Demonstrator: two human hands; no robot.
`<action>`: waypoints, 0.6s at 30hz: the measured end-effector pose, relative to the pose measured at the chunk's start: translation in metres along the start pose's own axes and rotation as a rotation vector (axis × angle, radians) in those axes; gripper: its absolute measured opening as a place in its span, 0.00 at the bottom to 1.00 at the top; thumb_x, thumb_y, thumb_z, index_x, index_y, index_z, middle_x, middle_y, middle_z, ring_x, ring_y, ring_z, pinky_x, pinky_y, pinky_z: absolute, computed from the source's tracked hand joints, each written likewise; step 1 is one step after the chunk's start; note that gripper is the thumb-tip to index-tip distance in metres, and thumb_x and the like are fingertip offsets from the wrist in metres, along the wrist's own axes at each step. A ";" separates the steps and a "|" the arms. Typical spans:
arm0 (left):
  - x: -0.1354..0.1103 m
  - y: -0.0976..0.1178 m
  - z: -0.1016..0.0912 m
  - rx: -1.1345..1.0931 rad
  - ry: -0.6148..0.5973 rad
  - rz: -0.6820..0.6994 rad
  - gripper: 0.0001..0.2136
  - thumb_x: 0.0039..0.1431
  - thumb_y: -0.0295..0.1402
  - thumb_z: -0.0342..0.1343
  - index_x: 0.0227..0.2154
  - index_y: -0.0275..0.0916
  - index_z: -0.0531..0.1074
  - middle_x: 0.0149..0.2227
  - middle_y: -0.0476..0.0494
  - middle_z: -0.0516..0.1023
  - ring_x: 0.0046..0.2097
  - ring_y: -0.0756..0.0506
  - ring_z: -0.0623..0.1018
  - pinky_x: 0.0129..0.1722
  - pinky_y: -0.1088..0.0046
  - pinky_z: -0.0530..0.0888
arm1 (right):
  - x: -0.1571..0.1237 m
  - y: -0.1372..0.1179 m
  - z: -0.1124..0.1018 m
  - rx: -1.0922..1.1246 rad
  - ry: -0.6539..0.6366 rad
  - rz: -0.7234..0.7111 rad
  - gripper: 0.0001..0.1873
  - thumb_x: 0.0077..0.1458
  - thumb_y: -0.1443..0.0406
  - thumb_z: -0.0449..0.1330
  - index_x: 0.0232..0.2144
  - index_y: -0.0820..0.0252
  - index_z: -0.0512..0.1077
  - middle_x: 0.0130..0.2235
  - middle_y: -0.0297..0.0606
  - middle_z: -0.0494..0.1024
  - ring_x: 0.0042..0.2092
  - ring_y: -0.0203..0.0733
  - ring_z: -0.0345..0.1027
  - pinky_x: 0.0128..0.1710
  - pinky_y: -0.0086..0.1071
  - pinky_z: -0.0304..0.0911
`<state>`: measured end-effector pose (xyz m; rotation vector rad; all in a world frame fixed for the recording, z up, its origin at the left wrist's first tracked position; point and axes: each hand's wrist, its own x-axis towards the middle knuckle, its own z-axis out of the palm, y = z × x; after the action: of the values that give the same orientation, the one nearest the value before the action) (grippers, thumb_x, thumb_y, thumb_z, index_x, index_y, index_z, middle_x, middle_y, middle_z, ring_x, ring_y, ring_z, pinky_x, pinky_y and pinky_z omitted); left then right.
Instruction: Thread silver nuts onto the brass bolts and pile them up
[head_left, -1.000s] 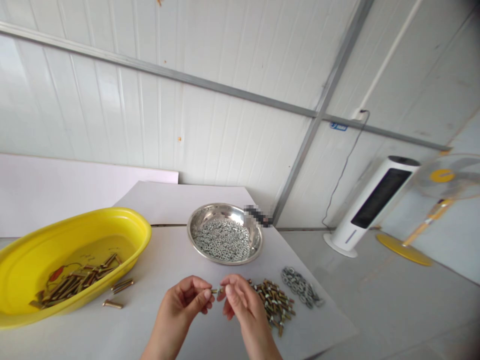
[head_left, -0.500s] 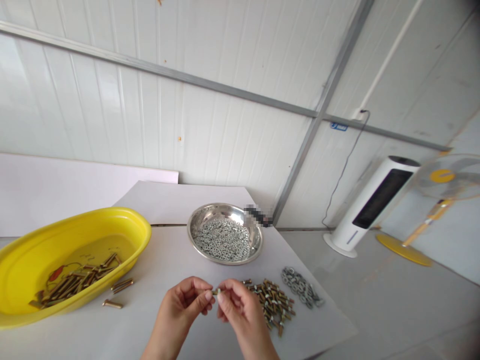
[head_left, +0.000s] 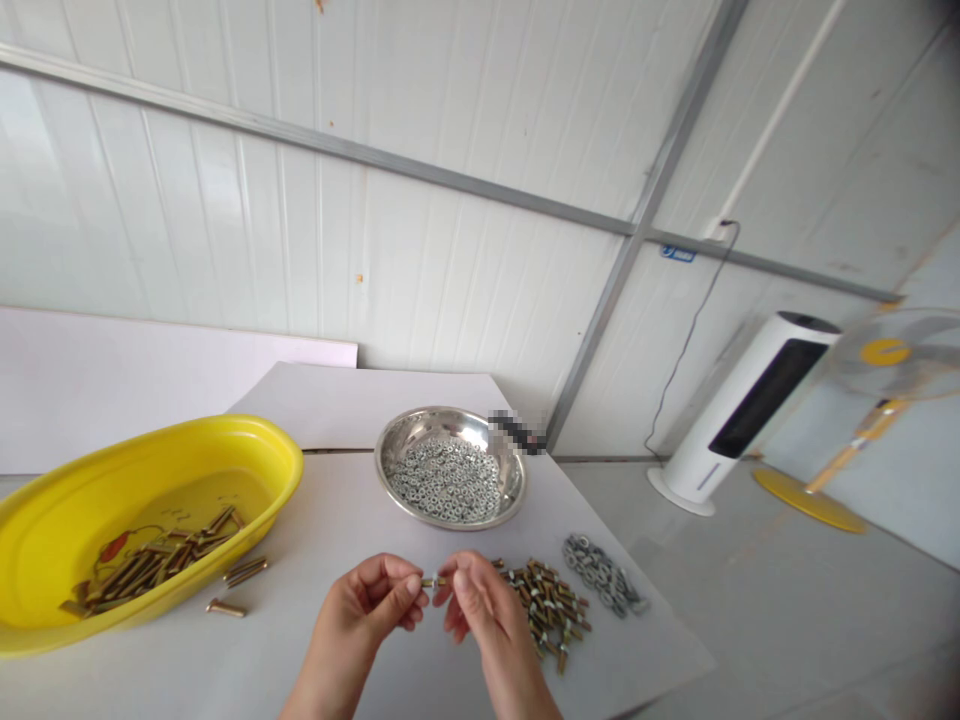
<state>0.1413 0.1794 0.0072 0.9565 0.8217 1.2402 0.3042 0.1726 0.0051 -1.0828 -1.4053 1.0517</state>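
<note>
A brass-coloured bolt (head_left: 427,583) is pinched between the thumb and forefinger of my left hand (head_left: 367,605), lying roughly level. On its shank sits a small silver nut (head_left: 435,582). My right hand (head_left: 484,605) is at the bolt's other end, thumb and curled forefinger closed around the tip just right of the nut; the exact contact is partly hidden. Beside and partly behind my right hand lies a pile of brass-coloured bolts (head_left: 551,605), several with nuts on them. A steel bowl (head_left: 386,480) beyond my hands holds many silver nuts (head_left: 446,482).
At the left stands a yellow tub (head_left: 281,455) with loose bolts (head_left: 150,565) inside. A few bolts (head_left: 226,608) lie beside it on the white table (head_left: 277,665). Grey washers or nuts (head_left: 600,572) are heaped near the right edge. A tower fan (head_left: 750,415) stands on the floor.
My right thumb and fingers have shifted slightly right from the nut, which now shows more clearly on the bolt. My left hand keeps its hold.
</note>
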 end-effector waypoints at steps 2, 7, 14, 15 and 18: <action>-0.002 0.002 0.001 -0.061 0.014 -0.033 0.13 0.51 0.39 0.69 0.28 0.34 0.77 0.26 0.45 0.80 0.28 0.51 0.73 0.30 0.76 0.70 | 0.000 -0.003 0.001 -0.031 0.005 -0.079 0.15 0.57 0.58 0.61 0.45 0.59 0.72 0.39 0.42 0.78 0.33 0.41 0.72 0.30 0.28 0.66; -0.005 0.002 0.005 -0.164 0.044 -0.086 0.12 0.51 0.38 0.69 0.29 0.34 0.77 0.25 0.47 0.80 0.27 0.52 0.73 0.31 0.78 0.69 | 0.001 -0.007 0.003 -0.175 -0.017 -0.197 0.14 0.50 0.74 0.58 0.38 0.56 0.76 0.38 0.38 0.79 0.35 0.40 0.73 0.32 0.27 0.68; 0.002 -0.005 -0.001 -0.063 -0.022 -0.048 0.13 0.47 0.39 0.71 0.27 0.34 0.77 0.23 0.47 0.78 0.26 0.51 0.74 0.28 0.77 0.70 | 0.003 -0.001 -0.001 -0.180 0.024 -0.129 0.07 0.54 0.68 0.62 0.37 0.59 0.77 0.35 0.41 0.81 0.36 0.44 0.75 0.32 0.28 0.68; 0.003 -0.006 -0.003 -0.030 -0.023 -0.022 0.13 0.46 0.39 0.71 0.28 0.34 0.78 0.24 0.48 0.78 0.26 0.51 0.74 0.28 0.76 0.70 | 0.003 0.000 0.000 -0.162 0.021 -0.115 0.07 0.55 0.65 0.62 0.38 0.60 0.77 0.35 0.41 0.81 0.36 0.44 0.75 0.32 0.29 0.68; 0.004 -0.005 -0.004 0.108 -0.011 0.065 0.11 0.47 0.38 0.70 0.29 0.35 0.78 0.25 0.48 0.78 0.27 0.50 0.74 0.29 0.76 0.71 | 0.002 0.000 0.002 -0.110 0.011 -0.071 0.14 0.57 0.55 0.63 0.37 0.61 0.75 0.31 0.41 0.79 0.32 0.44 0.74 0.30 0.29 0.66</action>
<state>0.1400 0.1839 0.0014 1.0839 0.8620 1.2547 0.3023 0.1742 0.0048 -1.1080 -1.4964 0.9248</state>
